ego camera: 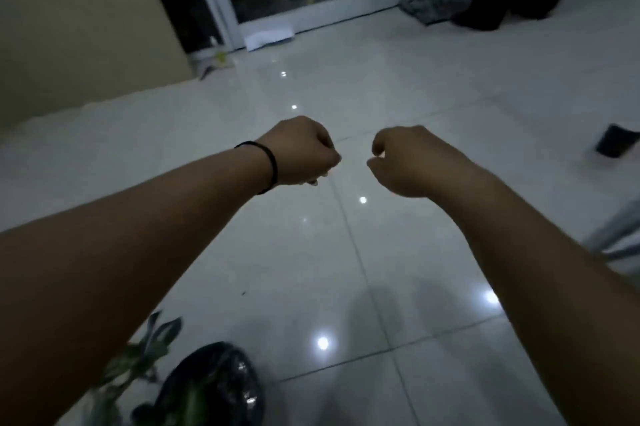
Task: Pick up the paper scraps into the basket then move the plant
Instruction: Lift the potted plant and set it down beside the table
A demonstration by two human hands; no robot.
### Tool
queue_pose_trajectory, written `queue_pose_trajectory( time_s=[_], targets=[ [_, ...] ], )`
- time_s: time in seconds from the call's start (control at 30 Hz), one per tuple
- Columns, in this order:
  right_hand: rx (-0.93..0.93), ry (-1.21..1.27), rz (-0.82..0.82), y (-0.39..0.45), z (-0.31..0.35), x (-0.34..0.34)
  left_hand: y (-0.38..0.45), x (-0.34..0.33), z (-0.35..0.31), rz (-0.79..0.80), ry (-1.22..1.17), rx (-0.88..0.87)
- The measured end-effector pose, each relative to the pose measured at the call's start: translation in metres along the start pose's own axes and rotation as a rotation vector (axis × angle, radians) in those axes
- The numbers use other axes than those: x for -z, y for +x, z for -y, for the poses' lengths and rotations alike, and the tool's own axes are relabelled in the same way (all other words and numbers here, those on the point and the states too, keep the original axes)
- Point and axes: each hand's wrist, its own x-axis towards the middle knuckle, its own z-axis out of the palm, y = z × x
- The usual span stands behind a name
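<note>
Both my arms reach out over the tiled floor (398,252), my left hand (301,152) balled with fingers curled in and my right hand (403,164) loosely curled, neither visibly holding anything. The plant (145,349) and a black-lined basket (211,387) sit low at my left; a white paper scrap (268,34) lies far off by the glass door. I judge scrap collecting is the step in hand, so next I must walk over and pinch it up.
</note>
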Motion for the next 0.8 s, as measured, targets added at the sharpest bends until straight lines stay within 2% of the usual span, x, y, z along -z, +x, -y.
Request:
queue_pose_trajectory(
  time_s=[0.2, 0.37, 0.5, 0.63, 0.8],
  targets=[
    [0.215, -0.074, 0.277, -0.007, 0.085, -0.111, -0.064, 0.040, 0.164, -0.045, -0.098, 0.218],
    [0.239, -0.200, 0.474, -0.031, 0.112, -0.168, -0.111, 0.033, 0.263, -0.017, -0.243, 0.384],
    [0.253, -0.288, 0.657, -0.044, 0.119, -0.199, -0.144, 0.011, 0.328, 0.036, -0.516, 0.597],
    [0.166, -0.277, 0.856, -0.060, 0.121, -0.233, -0.180, -0.014, 0.377, 0.163, -0.675, 0.781],
    [-0.101, -0.098, 1.035, -0.065, 0.137, -0.264, -0.197, -0.039, 0.389, 0.270, -0.795, 0.856]
  ],
)
